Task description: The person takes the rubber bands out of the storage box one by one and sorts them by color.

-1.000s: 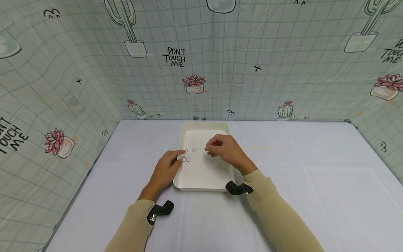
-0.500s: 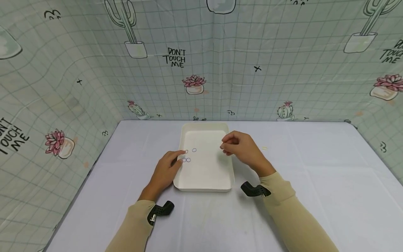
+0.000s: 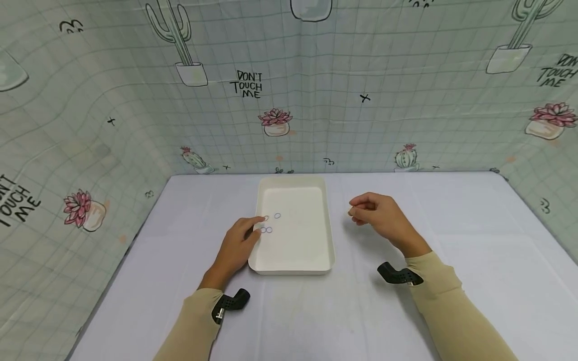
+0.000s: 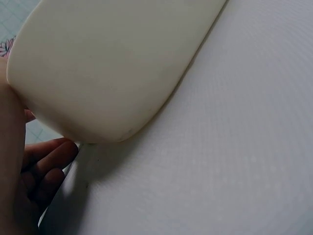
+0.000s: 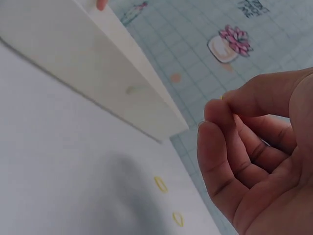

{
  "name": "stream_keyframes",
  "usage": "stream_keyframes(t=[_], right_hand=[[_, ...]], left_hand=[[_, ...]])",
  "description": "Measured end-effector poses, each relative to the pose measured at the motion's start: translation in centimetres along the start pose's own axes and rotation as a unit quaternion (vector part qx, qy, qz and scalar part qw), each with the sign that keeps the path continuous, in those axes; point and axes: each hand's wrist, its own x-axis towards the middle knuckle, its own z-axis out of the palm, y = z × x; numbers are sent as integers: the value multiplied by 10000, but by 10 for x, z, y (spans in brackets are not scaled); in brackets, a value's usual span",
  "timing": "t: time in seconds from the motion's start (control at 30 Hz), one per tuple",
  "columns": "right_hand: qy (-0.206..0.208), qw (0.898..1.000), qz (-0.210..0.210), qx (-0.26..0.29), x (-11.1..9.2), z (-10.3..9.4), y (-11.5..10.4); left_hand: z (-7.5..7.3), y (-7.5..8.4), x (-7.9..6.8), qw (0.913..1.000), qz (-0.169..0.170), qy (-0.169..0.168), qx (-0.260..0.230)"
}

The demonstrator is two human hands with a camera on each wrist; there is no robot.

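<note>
A white rectangular tray (image 3: 295,268) lies on the table. Inside its left part are several thin rings: blue ones (image 3: 277,215) and a reddish one (image 3: 266,218) by the left fingertips. My left hand (image 3: 237,240) holds the tray's left edge, index finger and thumb over the rim; the left wrist view shows other fingers curled outside it. Right of the tray, my right hand (image 3: 377,215) is raised above the table. Its thumb and index finger pinch a small yellow rubber band (image 5: 223,97), mostly hidden. Below, two yellow rubber bands (image 5: 160,184) lie on the tablecloth, covered by the hand in the head view.
A white cloth (image 3: 289,316) covers the table. Behind and at the sides hangs a grid-patterned curtain (image 3: 338,130) with printed cacti and lettering. Each wrist wears a black camera mount (image 3: 399,274) over a beige sleeve (image 3: 451,301).
My right hand has moved right, from above the tray to above the table beside it, covering the yellow rubber bands seen there earlier. The left hand and the tray have stayed put.
</note>
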Motion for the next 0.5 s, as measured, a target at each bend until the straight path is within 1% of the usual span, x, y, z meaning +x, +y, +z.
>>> stream_keyframes(t=[0.17, 0.33, 0.5], right_hand=[[181, 9997, 81, 125, -6, -11, 11], [334, 9992, 92, 195, -10, -22, 14], [478, 9979, 295, 320, -13, -36, 22]], left_hand=[[0, -1, 1, 10000, 25, -57, 41], [0, -1, 2, 10000, 69, -67, 15], [-1, -2, 2, 10000, 87, -11, 31]])
